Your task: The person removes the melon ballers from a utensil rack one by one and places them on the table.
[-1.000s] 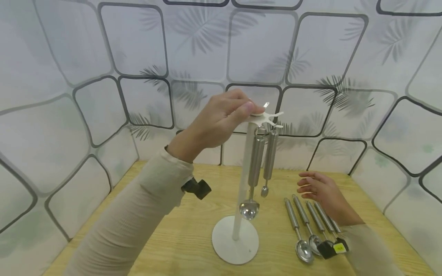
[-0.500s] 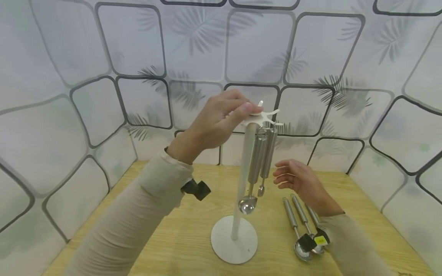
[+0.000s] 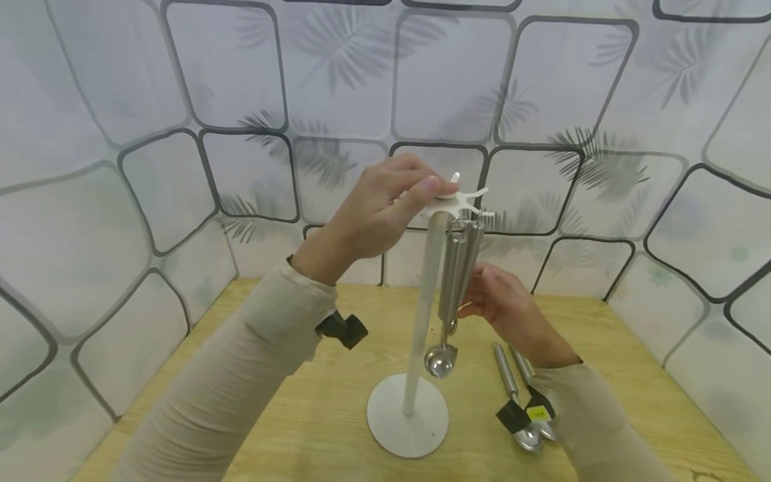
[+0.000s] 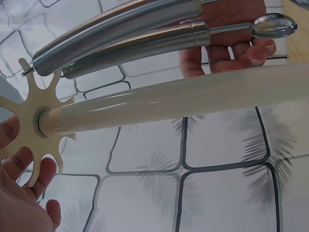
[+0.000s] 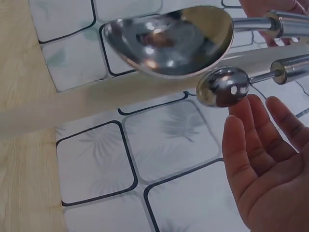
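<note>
My left hand (image 3: 391,207) grips the pronged top (image 4: 25,116) of a white utensil stand (image 3: 426,288), fingers among the prongs. Two steel-handled utensils hang from neighbouring prongs: a large-bowled scoop (image 5: 178,41) and a smaller melon baller (image 5: 224,87). In the head view the scoop's handle overlaps the melon baller's. My right hand (image 3: 506,308) is just to the right of the hanging handles, palm turned toward them. In the right wrist view its fingers, loosely bent, reach up close behind the melon baller's small bowl, with nothing gripped.
Steel spoons (image 3: 504,368) lie on the wooden table (image 3: 325,395) at the right, partly covered by my right sleeve and wrist strap. The stand's round base (image 3: 391,435) rests mid-table. Patterned cloth walls (image 3: 337,80) enclose the back and sides.
My right hand has moved left from above the spoons to the hanging utensils. The hanging handles have swung closer together. My left hand stays on the stand's top, which has turned slightly.
</note>
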`<state>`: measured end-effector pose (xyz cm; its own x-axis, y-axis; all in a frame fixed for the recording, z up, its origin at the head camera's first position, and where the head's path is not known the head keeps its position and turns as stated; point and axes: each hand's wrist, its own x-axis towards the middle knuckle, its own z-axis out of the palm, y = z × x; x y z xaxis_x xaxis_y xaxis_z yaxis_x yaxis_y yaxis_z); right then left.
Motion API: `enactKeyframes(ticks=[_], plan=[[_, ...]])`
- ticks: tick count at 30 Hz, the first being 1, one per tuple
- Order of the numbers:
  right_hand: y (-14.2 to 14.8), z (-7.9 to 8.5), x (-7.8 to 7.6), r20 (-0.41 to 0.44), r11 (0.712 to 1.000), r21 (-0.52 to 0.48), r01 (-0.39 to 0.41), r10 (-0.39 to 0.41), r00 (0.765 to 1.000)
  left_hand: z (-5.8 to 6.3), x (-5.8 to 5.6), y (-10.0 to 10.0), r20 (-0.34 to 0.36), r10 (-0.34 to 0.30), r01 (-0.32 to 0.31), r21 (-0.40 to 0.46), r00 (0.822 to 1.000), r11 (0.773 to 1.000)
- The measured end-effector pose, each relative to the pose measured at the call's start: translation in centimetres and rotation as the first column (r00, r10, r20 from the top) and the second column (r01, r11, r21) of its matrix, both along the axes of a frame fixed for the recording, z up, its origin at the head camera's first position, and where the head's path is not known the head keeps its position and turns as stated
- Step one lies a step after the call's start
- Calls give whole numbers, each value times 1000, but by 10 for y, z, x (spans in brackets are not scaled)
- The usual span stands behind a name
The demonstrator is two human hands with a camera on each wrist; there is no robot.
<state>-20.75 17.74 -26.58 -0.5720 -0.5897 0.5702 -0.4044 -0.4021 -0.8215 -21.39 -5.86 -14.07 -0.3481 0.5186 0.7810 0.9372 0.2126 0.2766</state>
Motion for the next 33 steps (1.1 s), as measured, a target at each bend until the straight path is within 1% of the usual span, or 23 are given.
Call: enactKeyframes(ticks=[3,4,6,8,10,12,14,16,20,25,27,31,33], plan=[[-4,4,4,-45,1000,23,12,-11,999,0,1,0,10,1,-1,3,1000,1000],[-5,5,6,-60,999,37,37,-34,998,0,1,0,14,-1,1,5,1000,1000],[-7,6,10,-99,991,71,115,-107,989,-1,1,0,8,-4,4,8,1000,1000],[-7,9,14,-146,972,105,210,-194,970,0,1,0,-1,-9,9,10,1000,1000],[-7,11,17,-194,941,137,311,-282,940,0,1,0,-6,-12,12,12,1000,1000],[-7,14,20,-216,917,148,372,-337,916,1,1,0,0,-9,9,10,1000,1000],[-7,17,22,-227,901,148,408,-370,901,1,2,0,13,-3,3,5,1000,1000],[-6,19,24,-220,893,146,426,-390,894,1,2,-1,26,7,-7,-2,1000,1000],[-3,21,27,-211,885,148,442,-408,888,0,3,0,46,17,-17,-13,999,1000],[0,21,28,-227,875,160,457,-418,880,1,5,0,75,27,-26,-21,997,999],[1,20,28,-228,875,154,458,-420,878,1,5,0,74,32,-30,-24,997,999],[5,19,27,-190,895,102,435,-411,891,1,4,-1,67,32,-31,-26,997,999],[8,18,27,-172,899,79,431,-414,894,1,4,-1,67,31,-29,-25,997,999]])
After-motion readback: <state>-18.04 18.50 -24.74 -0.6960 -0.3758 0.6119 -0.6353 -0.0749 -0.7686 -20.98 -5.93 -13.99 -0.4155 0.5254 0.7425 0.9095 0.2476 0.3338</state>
